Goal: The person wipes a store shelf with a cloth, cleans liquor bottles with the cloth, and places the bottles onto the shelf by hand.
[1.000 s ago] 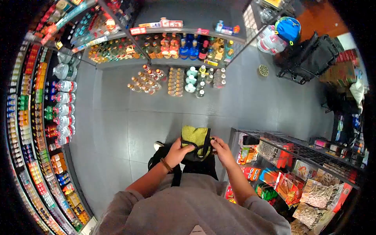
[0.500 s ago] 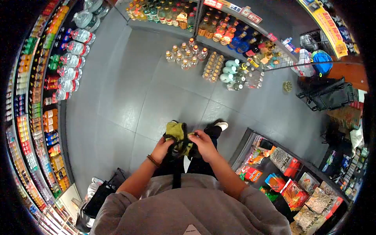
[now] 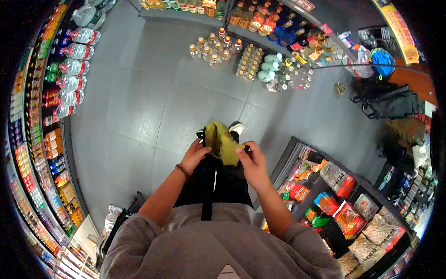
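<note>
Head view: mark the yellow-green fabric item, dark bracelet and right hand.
Yellow-green fabric item (image 3: 227, 149), head view: middle of its fabric.
Dark bracelet (image 3: 182, 171), head view: middle of its visible band.
Right hand (image 3: 254, 162), head view: middle of the hand.

The left forearm (image 3: 162, 195) and right forearm (image 3: 274, 204) reach forward, slanting inward. Ahead of the torso (image 3: 218, 246), the left hand (image 3: 192, 160) and right hand (image 3: 254, 165) sit apart, each in a pinching grip, left thumb (image 3: 205, 151) and right thumb (image 3: 242, 155) angled inward.
</note>
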A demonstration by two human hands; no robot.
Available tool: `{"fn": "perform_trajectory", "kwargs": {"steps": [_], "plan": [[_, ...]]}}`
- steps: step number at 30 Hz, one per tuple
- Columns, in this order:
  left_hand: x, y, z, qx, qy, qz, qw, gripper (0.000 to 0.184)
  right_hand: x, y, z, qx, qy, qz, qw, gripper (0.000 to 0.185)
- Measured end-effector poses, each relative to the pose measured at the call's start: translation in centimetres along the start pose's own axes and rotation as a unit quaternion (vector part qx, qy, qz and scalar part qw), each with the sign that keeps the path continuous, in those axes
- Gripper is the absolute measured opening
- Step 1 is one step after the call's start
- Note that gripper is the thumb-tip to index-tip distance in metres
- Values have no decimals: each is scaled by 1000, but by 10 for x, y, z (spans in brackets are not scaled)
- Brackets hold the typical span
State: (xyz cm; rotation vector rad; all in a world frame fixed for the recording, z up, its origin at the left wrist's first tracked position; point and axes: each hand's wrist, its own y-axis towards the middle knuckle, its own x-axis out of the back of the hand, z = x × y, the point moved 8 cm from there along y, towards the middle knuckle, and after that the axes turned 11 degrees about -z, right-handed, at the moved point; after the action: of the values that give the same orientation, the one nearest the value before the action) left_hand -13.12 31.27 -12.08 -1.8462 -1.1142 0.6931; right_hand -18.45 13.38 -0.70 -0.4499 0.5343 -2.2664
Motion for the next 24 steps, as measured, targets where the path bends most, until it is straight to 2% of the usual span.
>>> {"fn": "perform_trajectory", "kwargs": {"steps": [2,4,5,6,8,9,12,13,16,17,19,22,24], "plan": [[-16,12,0,3,36,42,998,76,8,9,1,20,4,-17,1000,13],[-32,17,-21,-126,63,-12,990,79,13,15,5,9,22,-20,1000,13],[-53,0,-53,-137,93,29,986,79,14,17,3,-29,54,-19,998,13],[-60,2,-58,-137,102,29,985,79,16,20,0,-31,62,-23,997,13],[-92,-6,-73,-246,263,114,926,76,20,27,-2,41,28,-13,999,26],[-104,-15,-85,-312,262,116,906,71,24,29,-4,66,2,-21,998,30],[-124,-3,-79,-284,273,114,912,68,40,36,-5,24,-36,-12,999,31],[-131,2,-79,-294,271,119,909,64,47,37,-4,-56,-52,25,997,21],[-145,6,-80,-301,333,134,884,63,63,51,-18,-28,10,17,999,19],[-152,1,-87,-301,338,136,881,63,68,56,-21,-20,77,4,997,21],[-170,-14,-103,-345,386,129,846,64,75,61,-27,-17,82,-10,996,22],[-179,-9,-103,-374,387,93,837,65,82,61,-21,-10,122,-15,992,20],[-181,1,-99,-404,387,85,825,62,77,60,-13,-9,68,42,997,15]]}}
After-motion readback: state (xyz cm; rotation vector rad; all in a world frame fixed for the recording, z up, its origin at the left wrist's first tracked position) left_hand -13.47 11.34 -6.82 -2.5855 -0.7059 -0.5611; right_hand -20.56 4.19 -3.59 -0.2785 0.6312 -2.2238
